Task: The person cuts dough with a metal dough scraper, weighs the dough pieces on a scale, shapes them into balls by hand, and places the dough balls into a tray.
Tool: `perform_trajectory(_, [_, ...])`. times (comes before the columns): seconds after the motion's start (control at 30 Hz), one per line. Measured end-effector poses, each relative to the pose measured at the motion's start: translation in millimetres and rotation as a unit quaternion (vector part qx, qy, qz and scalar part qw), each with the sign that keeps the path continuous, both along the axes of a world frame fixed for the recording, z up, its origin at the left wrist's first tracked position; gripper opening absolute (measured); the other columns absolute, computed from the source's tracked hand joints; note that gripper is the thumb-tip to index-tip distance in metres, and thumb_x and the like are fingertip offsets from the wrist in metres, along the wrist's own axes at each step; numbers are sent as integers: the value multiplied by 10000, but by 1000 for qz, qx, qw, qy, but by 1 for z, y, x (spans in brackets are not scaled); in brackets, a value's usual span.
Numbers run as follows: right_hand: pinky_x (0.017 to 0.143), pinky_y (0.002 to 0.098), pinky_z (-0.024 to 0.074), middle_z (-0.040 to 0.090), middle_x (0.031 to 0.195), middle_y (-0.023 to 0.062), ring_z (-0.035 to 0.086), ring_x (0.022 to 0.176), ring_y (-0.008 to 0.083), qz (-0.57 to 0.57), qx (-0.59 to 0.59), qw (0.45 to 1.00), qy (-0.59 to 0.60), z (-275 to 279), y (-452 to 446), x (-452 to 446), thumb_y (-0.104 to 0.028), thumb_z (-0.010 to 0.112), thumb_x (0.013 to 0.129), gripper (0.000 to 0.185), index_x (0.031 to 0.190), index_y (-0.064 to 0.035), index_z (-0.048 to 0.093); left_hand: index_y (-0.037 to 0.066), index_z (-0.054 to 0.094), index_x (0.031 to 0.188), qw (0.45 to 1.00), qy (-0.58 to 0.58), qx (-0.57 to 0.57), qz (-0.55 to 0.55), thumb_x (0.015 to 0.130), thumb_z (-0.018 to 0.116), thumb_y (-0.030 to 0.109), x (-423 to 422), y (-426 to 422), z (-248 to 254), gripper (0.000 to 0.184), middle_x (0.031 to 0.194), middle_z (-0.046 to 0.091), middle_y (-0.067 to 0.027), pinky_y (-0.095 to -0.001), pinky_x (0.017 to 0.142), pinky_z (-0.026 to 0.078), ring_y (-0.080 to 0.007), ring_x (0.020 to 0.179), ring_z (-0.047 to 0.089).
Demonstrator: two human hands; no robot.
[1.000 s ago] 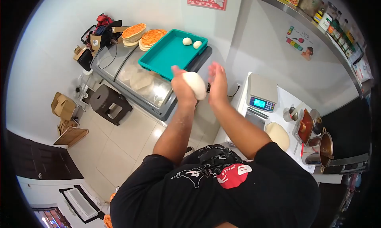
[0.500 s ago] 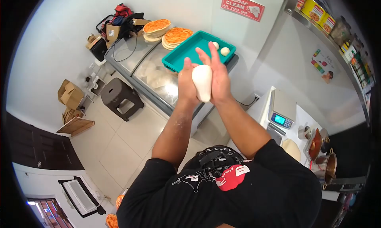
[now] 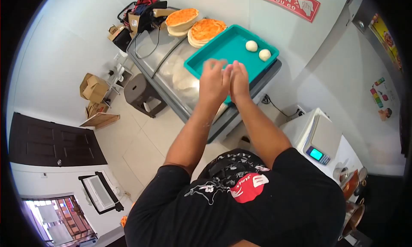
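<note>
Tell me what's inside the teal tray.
Two dough balls lie toward the right of the teal tray. The left hand and right hand cover part of its near side; I can't see behind them.

two dough balls (image 3: 251,45): white, round, smooth | lying near each other, at one end inside teal tray (image 3: 227,45)

This looks like a small commercial pizza kitchen. A shallow teal plastic tray (image 3: 227,49) with round white dough balls (image 3: 251,46) sits on a grey-framed, clear-lidded chest (image 3: 171,77). Beside the tray are stacked round crusts with orange-red sauce (image 3: 208,28); beyond it, a red-and-white "clean as you go" sign (image 3: 290,4); well apart, a silver digital scale (image 3: 327,133) and metal pot (image 3: 352,219).
</note>
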State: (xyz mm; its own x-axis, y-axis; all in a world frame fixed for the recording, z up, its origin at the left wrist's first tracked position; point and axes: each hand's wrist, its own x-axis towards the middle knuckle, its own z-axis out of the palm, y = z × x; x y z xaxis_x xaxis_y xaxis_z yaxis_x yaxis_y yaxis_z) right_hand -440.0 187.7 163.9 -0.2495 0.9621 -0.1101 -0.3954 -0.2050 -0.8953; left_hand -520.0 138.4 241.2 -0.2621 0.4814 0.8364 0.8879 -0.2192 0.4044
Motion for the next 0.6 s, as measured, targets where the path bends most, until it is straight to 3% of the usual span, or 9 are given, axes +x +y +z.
perform_trajectory(0.1, [941,376,480,591,1213,101,580,1045,232,27,21,998,46,30,39,0,-413,432,1086,469,1417,-84,472,19,666,1102,921,-147,-355,-60,1067,521,339,-14,26,28,353,893,651,-102,-353,746,505,-182,816,622])
perform_trajectory(0.13, [951,366,472,588,1208,106,568,1063,230,11,43,997,62,41,44,-2,-418,429,1090,479,1420,-74,470,19,666,1102,920,-148,-358,-57,1067,521,339,-9,32,23,353,893,651,-102,-353,746,505,-182,816,622])
perform_trajectory(0.2, [961,356,463,586,1203,110,556,1081,228,-2,72,994,81,70,50,1,-423,425,1094,489,1423,-64,468,19,676,1104,886,-369,-222,-174,1069,522,332,1,48,12,350,901,663,-82,-331,732,502,-157,817,627])
perform_trajectory(0.23, [1010,351,443,575,1269,135,539,1161,239,58,62,970,227,87,45,6,-452,417,1094,538,1453,-52,444,20,680,1105,843,-465,-145,-230,1070,523,329,3,56,13,348,905,669,-72,-319,725,500,-144,818,629])
perform_trajectory(0.27, [1060,346,423,563,1334,159,521,1242,249,117,48,922,366,97,45,6,-481,409,1094,587,1483,-41,420,20,680,1105,845,-461,-143,-229,1070,523,329,2,62,14,348,905,669,-72,-319,725,500,-144,818,629])
perform_trajectory(0.3, [1060,346,423,563,1334,159,521,1242,249,118,49,921,368,101,50,1,-481,409,1094,587,1483,-41,420,18,682,1101,880,-415,-100,-210,1071,522,327,2,65,14,349,906,668,-68,-310,722,497,-135,820,626])
perform_trajectory(0.43, [1162,385,320,464,1514,160,429,1364,252,218,-33,913,344,98,67,-12,-582,374,1070,697,1555,-81,362,6,684,1054,939,-310,-59,-138,1066,536,311,-1,58,16,339,876,654,-61,-315,696,494,-135,792,619])
perform_trajectory(0.53, [1174,399,304,471,1494,159,405,1391,249,22,17,999,27,73,83,-30,-546,401,1079,656,1534,-74,387,-14,684,979,947,-286,-128,-70,1049,570,287,-25,63,24,330,812,629,-62,-362,656,499,-170,730,618])
perform_trajectory(0.6, [1145,393,339,491,1462,183,432,1372,255,-6,67,998,-18,61,61,-46,-510,420,1082,613,1498,-60,414,-8,708,968,885,-459,-19,-74,1062,545,295,-50,85,18,357,852,652,-60,-317,683,492,-139,763,611])
